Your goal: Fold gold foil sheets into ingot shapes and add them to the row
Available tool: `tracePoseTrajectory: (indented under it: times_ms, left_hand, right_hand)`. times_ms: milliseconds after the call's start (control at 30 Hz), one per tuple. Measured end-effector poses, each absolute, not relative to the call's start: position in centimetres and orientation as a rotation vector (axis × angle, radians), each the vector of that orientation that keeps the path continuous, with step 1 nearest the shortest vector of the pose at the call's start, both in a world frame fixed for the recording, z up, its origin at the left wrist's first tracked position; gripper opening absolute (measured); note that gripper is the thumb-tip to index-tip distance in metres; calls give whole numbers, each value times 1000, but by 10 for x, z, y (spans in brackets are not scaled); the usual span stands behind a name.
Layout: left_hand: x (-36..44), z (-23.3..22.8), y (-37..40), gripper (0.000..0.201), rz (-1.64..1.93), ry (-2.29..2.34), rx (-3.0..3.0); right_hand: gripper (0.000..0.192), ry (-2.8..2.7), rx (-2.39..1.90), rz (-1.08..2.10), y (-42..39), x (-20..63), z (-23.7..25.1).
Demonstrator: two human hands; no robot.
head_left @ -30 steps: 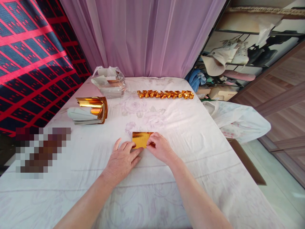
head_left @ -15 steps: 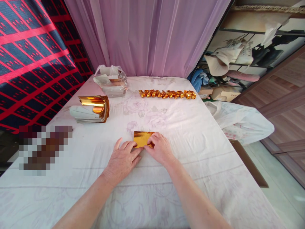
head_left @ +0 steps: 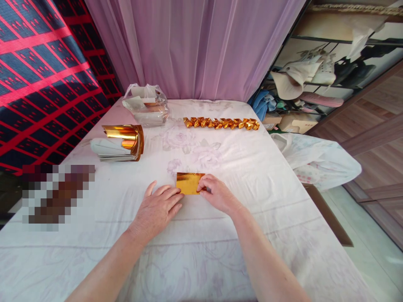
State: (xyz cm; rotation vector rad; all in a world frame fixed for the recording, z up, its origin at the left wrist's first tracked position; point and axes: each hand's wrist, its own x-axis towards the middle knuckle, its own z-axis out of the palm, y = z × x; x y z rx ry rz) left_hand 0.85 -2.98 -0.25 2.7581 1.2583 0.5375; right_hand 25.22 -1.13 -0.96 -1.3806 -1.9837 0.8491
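Since half a second ago the left hand [head_left: 156, 209] has slid back a bit toward the near edge, so more of the gold foil sheet [head_left: 189, 183] shows now, while the right hand [head_left: 217, 194] has shifted slightly to the sheet's right end. The sheet lies flat on the worktop [head_left: 239, 167], roughly in the middle, a little closer to the near edge than the far one. Left hand is resting palm down on the white floral cloth, fingers [head_left: 171, 196] stretched out loosely together, tips just touching the sheet's lower left edge, not gripping anything. Right hand's fingers are curled and pinched on the sheet's right edge, thumb side pressing it down. Over toward the left edge sits a stack of foil papers [head_left: 121, 143] with the gold top sheets curling up. Behind that, near the far left corner, there's a clear plastic bag [head_left: 145, 105] with more stuff inside, can't tell what exactly. Along the far edge runs a row of folded gold pieces [head_left: 221, 123], lined up touching each other. A pink curtain [head_left: 195, 46] hangs behind the worktop.
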Motion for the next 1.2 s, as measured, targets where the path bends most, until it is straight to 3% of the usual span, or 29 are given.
tracePoseTrajectory:
  times_ms: [267, 567, 833, 1200]
  left_hand:
    - [1, -6, -26, 33, 520, 1254, 2741]
    - [-7, -3, -21, 32, 563, 1278, 2743]
    - [-3, 3, -19, 20, 687, 1311, 2792]
    - [7, -8, -12, 19, 721, 1263, 2789]
  right_hand:
    - [39, -2108, -1264, 932, -11, 266, -8]
    - [41, -2111, -1271, 923, -11, 268, -8]
    - [23, -2070, -1283, 924, -13, 264, -5]
    - [26, -2052, -1289, 904, -12, 261, -6]
